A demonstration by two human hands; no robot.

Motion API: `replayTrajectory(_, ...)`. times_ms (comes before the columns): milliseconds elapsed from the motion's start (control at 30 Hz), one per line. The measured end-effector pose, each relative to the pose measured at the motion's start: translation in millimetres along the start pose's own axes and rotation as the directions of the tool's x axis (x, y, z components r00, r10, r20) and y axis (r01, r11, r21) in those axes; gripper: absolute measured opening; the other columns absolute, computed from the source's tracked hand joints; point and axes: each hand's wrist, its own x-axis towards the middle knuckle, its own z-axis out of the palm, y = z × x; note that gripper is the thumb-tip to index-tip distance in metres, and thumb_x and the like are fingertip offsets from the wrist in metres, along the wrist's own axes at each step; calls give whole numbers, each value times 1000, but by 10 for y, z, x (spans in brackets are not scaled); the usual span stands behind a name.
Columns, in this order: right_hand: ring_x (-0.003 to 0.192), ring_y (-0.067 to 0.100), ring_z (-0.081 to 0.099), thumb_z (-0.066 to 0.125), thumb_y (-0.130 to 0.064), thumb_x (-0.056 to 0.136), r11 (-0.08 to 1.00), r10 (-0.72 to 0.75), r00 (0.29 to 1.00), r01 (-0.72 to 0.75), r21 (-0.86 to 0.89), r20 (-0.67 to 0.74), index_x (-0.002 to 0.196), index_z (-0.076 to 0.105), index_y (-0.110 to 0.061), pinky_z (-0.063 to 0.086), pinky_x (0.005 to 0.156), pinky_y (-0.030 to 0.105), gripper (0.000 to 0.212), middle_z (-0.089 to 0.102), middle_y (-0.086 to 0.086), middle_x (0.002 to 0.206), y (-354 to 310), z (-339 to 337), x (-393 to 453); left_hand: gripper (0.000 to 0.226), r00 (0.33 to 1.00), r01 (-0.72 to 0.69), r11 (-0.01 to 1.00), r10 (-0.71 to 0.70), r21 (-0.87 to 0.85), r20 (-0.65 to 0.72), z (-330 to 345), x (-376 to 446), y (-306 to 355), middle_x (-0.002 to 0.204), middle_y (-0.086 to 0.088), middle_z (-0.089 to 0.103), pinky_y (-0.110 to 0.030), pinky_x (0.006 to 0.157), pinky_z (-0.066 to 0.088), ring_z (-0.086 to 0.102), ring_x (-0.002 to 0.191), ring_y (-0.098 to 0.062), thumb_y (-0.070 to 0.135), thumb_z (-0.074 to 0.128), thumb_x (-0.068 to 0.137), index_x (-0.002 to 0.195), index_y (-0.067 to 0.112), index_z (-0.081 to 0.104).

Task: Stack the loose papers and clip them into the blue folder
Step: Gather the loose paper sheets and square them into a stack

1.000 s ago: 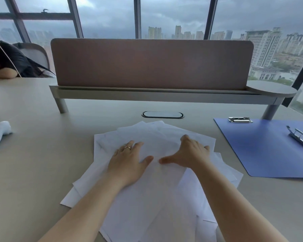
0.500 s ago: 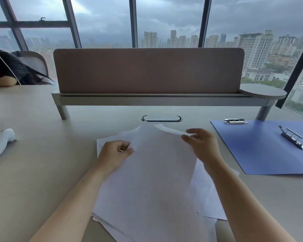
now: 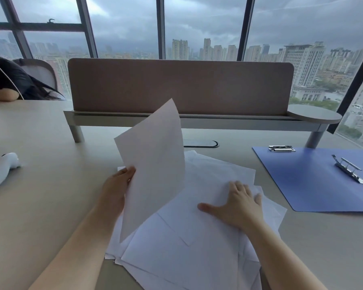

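A messy spread of loose white papers lies on the table in front of me. My left hand grips one white sheet by its left edge and holds it upright above the spread. My right hand lies flat, fingers apart, on the papers at the right of the pile. The blue folder lies open on the table to the right, with a metal clip on its inner face and a second metal clip at its far left corner.
A brown desk divider on a grey shelf crosses the table behind the papers. An oval cable port sits just beyond the pile. A white object lies at the left edge. Another person's arm rests far left.
My left hand has raised one sheet off the pile and turned it upright. My right hand let go of that sheet and came down flat on the papers.
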Motion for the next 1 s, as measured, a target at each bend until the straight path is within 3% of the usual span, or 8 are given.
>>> replayTrajectory(100, 151, 20, 18, 35, -105, 40, 999, -16, 1000, 16, -35, -10, 154, 25, -13, 16, 119, 50, 146, 27, -1, 161, -6, 34, 9, 16, 999, 13, 998, -16, 54, 43, 40, -60, -17, 88, -14, 77, -32, 60, 57, 71, 68, -26, 18, 62, 95, 100, 9, 74)
replayTrajectory(300, 127, 22, 44, 41, -101, 44, 990, -59, 995, 48, -133, -80, 126, 50, -20, 34, 99, 37, 116, 49, -2, 131, -31, -40, -32, 14, 997, -15, 991, 5, 129, 74, 137, -75, -19, 95, -15, 77, -37, 75, 58, 72, 74, -27, 15, 62, 94, 96, 8, 74)
replayTrajectory(400, 130, 25, 43, 42, -98, 45, 990, -63, 992, 48, -130, -110, 134, 46, -20, 34, 101, 37, 119, 48, 0, 136, -26, -44, -22, 16, 997, 12, 990, -22, 142, 75, 154, -66, -13, 93, -13, 78, -35, 74, 57, 74, 74, -24, 16, 60, 95, 97, 9, 75)
replayTrajectory(600, 155, 22, 6, 40, -102, 51, 994, -81, 996, 83, -74, 22, 159, 12, -27, 1, 123, 54, 134, 14, 2, 167, -38, 24, -1, 25, 994, 108, 986, -106, 127, -16, 110, -62, 6, 96, -13, 75, -33, 71, 54, 70, 80, -26, 26, 59, 96, 102, 6, 72)
replayTrajectory(700, 153, 21, 16, 40, -102, 52, 992, -103, 995, 103, -79, 5, 158, 15, -32, -3, 123, 55, 129, 27, 2, 162, -65, 7, 2, 27, 990, 110, 953, -81, 282, -112, 116, -57, 51, 89, -13, 70, -32, 73, 50, 64, 74, -23, 32, 60, 95, 83, 10, 71)
replayTrajectory(800, 141, 24, 37, 44, -97, 61, 993, -103, 992, 98, -67, -78, 151, 34, -32, 16, 119, 49, 112, 44, 2, 147, -157, -33, 90, 29, 990, 111, 949, -81, 294, -113, 125, -97, 74, 89, -12, 70, -30, 67, 48, 63, 73, -23, 33, 60, 96, 91, 7, 72)
replayTrajectory(900, 134, 26, 40, 53, -90, 65, 996, -63, 997, 60, -62, -53, 144, 43, -26, 32, 105, 43, 103, 46, 3, 141, -290, -91, 364, 28, 989, 119, 955, -91, 270, -114, 145, -123, 76, 83, -10, 72, -26, 57, 47, 62, 65, -18, 29, 59, 97, 100, 4, 71)
replayTrajectory(1000, 132, 28, 41, 60, -93, 54, 996, -8, 1000, 8, -88, 3, 136, 50, -20, 39, 97, 42, 110, 46, 6, 139, -408, -161, 649, 28, 990, 132, 963, -116, 234, -82, 134, -139, 62, 54, 3, 70, -17, 43, 45, 64, 46, -10, 30, 56, 98, 92, 7, 72)
